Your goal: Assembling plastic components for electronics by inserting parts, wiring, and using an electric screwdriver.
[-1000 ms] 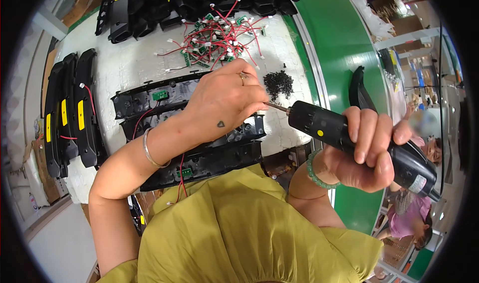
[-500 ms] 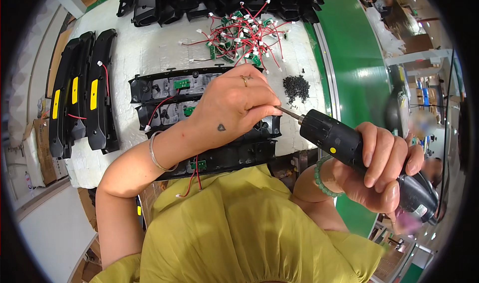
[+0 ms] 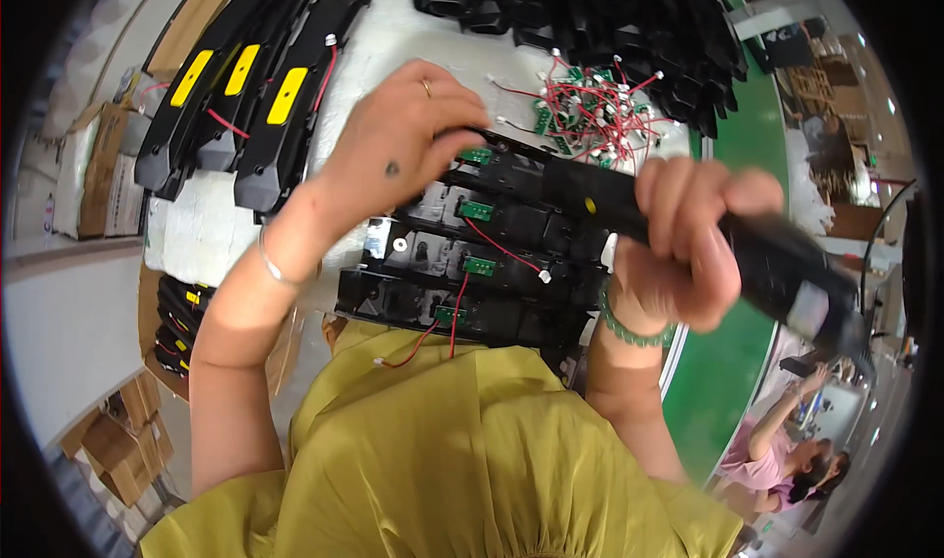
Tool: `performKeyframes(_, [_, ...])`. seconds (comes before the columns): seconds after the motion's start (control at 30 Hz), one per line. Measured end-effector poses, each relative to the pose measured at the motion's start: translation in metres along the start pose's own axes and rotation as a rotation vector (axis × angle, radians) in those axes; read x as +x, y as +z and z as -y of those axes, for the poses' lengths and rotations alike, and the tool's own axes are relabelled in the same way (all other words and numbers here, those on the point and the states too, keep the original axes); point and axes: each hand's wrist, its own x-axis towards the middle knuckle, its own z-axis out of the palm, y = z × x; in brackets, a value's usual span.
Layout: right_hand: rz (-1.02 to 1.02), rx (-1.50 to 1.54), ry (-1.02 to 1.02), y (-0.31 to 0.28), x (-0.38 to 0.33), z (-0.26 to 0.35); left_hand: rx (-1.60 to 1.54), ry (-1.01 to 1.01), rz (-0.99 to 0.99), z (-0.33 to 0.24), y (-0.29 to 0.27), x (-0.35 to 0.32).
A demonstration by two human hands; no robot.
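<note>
My right hand grips a black electric screwdriver that lies almost level, its front end pointing left over the work. My left hand sits at that front end, fingers pinched together over a small green circuit board; what the fingertips hold is hidden. Below both hands lie several long black plastic housings side by side, each with a green board and red wires.
Three black housings with yellow labels lie at the left. A pile of red-wired green boards and more black parts sit at the back. A green belt runs on the right, with another person beyond it. Cardboard boxes stand at the left.
The view has swung so the housings now lie nearer the middle. My right hand has brought the screwdriver up and left over them, and my left hand stays at its tip.
</note>
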Motion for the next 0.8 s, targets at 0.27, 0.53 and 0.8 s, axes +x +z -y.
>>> performKeyframes(0.27, [0.03, -0.065, 0.109, 0.011, 0.012, -0.055, -0.011, -0.121, 0.13, 0.02, 0.018, -0.016])
performKeyframes(0.53, [0.018, -0.072, 0.134, 0.014, 0.013, -0.064, -0.045, -0.145, 0.121, 0.028, 0.024, -0.021])
performKeyframes(0.8, [0.071, -0.085, 0.156, 0.018, 0.014, -0.067, -0.059, -0.132, 0.1, 0.03, 0.024, -0.023])
